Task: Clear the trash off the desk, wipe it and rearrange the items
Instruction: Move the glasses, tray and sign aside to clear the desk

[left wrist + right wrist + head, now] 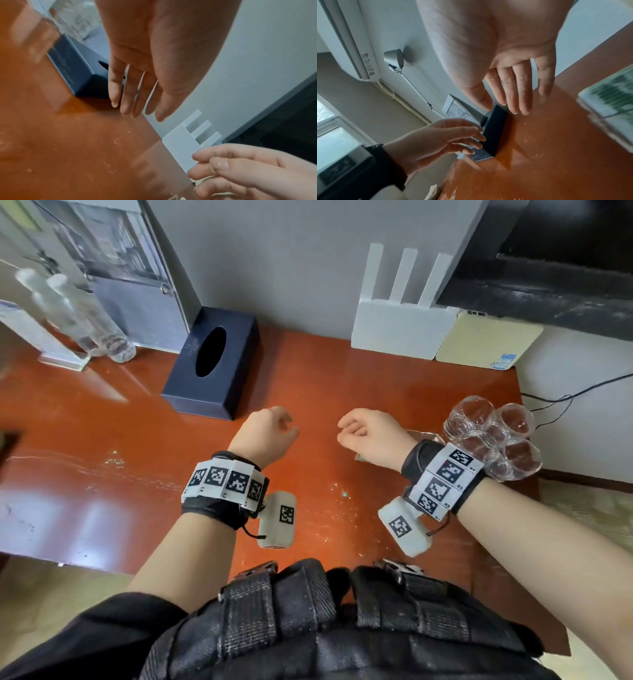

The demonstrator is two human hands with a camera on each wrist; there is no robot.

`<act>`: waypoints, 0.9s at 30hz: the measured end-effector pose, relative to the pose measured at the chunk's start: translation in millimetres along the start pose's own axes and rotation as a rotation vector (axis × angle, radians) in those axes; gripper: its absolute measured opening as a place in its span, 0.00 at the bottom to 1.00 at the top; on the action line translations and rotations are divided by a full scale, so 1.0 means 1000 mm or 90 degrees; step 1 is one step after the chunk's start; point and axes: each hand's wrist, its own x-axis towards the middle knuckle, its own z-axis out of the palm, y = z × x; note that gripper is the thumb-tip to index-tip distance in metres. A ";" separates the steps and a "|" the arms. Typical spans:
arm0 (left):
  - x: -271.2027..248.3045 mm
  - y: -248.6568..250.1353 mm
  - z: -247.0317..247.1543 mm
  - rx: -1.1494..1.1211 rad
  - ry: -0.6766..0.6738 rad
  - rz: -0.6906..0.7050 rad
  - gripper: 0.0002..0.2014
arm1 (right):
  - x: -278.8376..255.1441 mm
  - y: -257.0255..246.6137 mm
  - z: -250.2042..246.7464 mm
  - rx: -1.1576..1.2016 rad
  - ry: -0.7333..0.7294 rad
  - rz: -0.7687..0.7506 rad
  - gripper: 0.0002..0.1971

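While the glossy reddish-brown wooden desk carries several things along its edges, its middle is bare apart from pale smears and specks. Both hands hang over that middle, apart from each other and holding nothing. The left hand has its fingers loosely extended and slightly apart, as the left wrist view shows, with the fingertips pointing toward the desk top. The right hand is likewise relaxed, fingers nearly straight and close together in the right wrist view, thumb a little aside.

Just beyond the left hand lies a dark navy rectangular tissue box with an oval opening in its top, set at an angle near the back wall. At the far left stand two clear plastic bottles side by side, next to a light-coloured box that is blurred. Against the wall at the back right leans a white foam block with three upright prongs, and touching its right side is a pale yellow flat panel with a small blue label. At the desk's right edge, beside the right wrist, sits a cluster of clear drinking glasses. Black cables run along the wall past them.
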 end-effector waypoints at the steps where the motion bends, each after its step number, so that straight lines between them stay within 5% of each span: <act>1: -0.006 -0.008 -0.005 -0.001 0.003 -0.010 0.15 | 0.001 -0.007 0.008 -0.010 -0.014 -0.009 0.13; 11: -0.050 -0.101 -0.069 0.000 0.029 -0.093 0.16 | 0.021 -0.094 0.080 -0.074 -0.137 -0.082 0.12; 27: -0.056 -0.235 -0.171 -0.021 0.088 -0.153 0.14 | 0.091 -0.224 0.180 -0.124 -0.189 -0.139 0.12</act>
